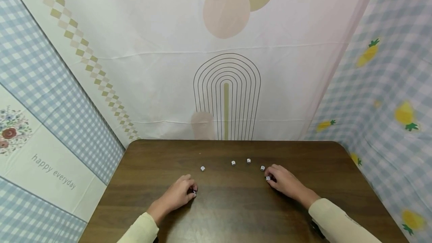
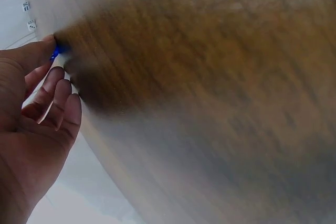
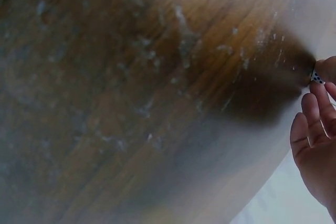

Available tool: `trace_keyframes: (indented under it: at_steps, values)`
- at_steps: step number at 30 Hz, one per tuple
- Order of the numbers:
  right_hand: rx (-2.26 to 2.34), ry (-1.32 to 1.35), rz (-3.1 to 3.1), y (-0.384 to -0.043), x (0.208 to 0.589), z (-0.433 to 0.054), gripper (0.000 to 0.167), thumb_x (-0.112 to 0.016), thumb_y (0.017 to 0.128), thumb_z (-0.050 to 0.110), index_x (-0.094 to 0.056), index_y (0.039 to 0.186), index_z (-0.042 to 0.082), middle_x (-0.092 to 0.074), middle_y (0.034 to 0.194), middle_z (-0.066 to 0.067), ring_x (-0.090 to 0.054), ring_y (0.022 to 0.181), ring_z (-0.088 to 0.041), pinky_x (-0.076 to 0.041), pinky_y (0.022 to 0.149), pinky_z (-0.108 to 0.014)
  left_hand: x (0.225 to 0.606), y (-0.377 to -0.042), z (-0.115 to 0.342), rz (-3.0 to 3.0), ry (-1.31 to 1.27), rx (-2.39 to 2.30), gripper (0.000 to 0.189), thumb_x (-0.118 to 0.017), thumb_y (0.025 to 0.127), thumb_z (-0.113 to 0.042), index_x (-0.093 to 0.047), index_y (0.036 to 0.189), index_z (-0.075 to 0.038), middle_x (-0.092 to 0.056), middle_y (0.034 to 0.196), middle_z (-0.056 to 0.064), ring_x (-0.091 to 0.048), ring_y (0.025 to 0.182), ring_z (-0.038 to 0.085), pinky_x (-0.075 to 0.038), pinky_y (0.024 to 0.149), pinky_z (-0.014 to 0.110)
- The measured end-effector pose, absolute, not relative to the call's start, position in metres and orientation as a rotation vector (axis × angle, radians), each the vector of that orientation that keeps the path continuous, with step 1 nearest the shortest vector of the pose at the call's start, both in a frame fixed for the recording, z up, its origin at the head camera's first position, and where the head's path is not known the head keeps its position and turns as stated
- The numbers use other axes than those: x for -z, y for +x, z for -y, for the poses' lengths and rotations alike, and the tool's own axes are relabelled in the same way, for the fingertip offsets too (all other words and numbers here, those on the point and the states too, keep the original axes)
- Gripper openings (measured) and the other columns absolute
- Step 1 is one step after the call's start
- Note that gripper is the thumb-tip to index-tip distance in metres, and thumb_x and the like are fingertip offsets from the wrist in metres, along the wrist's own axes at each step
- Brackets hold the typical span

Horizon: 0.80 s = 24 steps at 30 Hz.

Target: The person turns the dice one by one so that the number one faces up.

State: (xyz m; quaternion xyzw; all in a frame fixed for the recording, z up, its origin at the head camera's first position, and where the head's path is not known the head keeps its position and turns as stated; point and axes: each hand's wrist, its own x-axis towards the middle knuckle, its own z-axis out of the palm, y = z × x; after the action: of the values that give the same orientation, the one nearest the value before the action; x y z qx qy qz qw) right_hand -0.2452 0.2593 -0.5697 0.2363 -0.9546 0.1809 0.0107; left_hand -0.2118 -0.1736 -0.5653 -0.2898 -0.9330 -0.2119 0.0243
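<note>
My left hand [image 1: 178, 193] is low over the left half of the table, pinching a small die [image 1: 194, 193] between thumb and fingertips. In the left wrist view that die [image 2: 56, 52] looks blue, mostly covered by the thumb. Toward the right, my right hand [image 1: 285, 182] pinches a white die [image 1: 268, 178] with dark pips, its thumb below and fingers above. The right wrist view shows the dotted die [image 3: 317, 78] close to the tabletop. Just beyond the right fingertips lies another white die [image 1: 262, 168].
Three more white dice lie farther back: one on the left [image 1: 202, 168], a middle die [image 1: 233, 163] and a die [image 1: 248, 161] right of it. The brown wooden table [image 1: 233, 213] ends against a patterned cloth [image 1: 162, 85], with checked cloths on both sides.
</note>
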Motion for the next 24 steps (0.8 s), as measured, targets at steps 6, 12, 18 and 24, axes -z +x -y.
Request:
trace_keyframes:
  at_steps: [6, 12, 18, 24]
  values:
    - [-0.572, 0.745, 2.989, -0.2467, 0.5697, -0.2608, 0.011, -0.074, 0.093, 0.013, -0.069, 0.098, 0.02, -0.057, 0.094, 0.01, -0.052, 0.083, -0.005, -0.05, 0.072, -0.029, 0.5653, -0.2134, 0.1737, 2.88, -0.903, 0.625, 0.02, -0.084, 0.081, -0.013, -0.065, 0.083, -0.018, -0.049, 0.085, -0.009, -0.049, 0.083, 0.009, -0.045, 0.074, 0.028]
    - [-0.575, 0.738, 2.999, -0.2467, 0.5693, -0.2595, 0.011, -0.074, 0.091, 0.012, -0.069, 0.097, 0.02, -0.055, 0.094, 0.008, -0.048, 0.08, -0.005, -0.047, 0.07, -0.027, 0.5673, -0.2147, 0.1737, 2.875, -0.907, 0.608, 0.019, -0.084, 0.081, -0.014, -0.066, 0.084, -0.018, -0.05, 0.086, -0.009, -0.05, 0.084, 0.009, -0.047, 0.075, 0.029]
    - [-0.548, 0.731, 2.992, -0.2456, 0.5694, -0.2574, 0.013, -0.075, 0.089, 0.011, -0.071, 0.098, 0.019, -0.055, 0.095, 0.007, -0.049, 0.079, -0.005, -0.048, 0.069, -0.026, 0.5668, -0.2136, 0.174, 2.88, -0.907, 0.628, 0.018, -0.084, 0.083, -0.014, -0.066, 0.085, -0.017, -0.052, 0.086, -0.008, -0.05, 0.084, 0.009, -0.047, 0.075, 0.029]
    - [-0.481, 0.784, 2.939, -0.2448, 0.5728, -0.2547, 0.017, -0.076, 0.089, 0.01, -0.069, 0.102, 0.018, -0.057, 0.098, 0.007, -0.053, 0.083, -0.006, -0.051, 0.071, -0.028, 0.5653, -0.2117, 0.1737, 2.891, -0.905, 0.642, 0.019, -0.084, 0.083, -0.013, -0.066, 0.085, -0.017, -0.052, 0.086, -0.008, -0.049, 0.083, 0.008, -0.046, 0.074, 0.028]
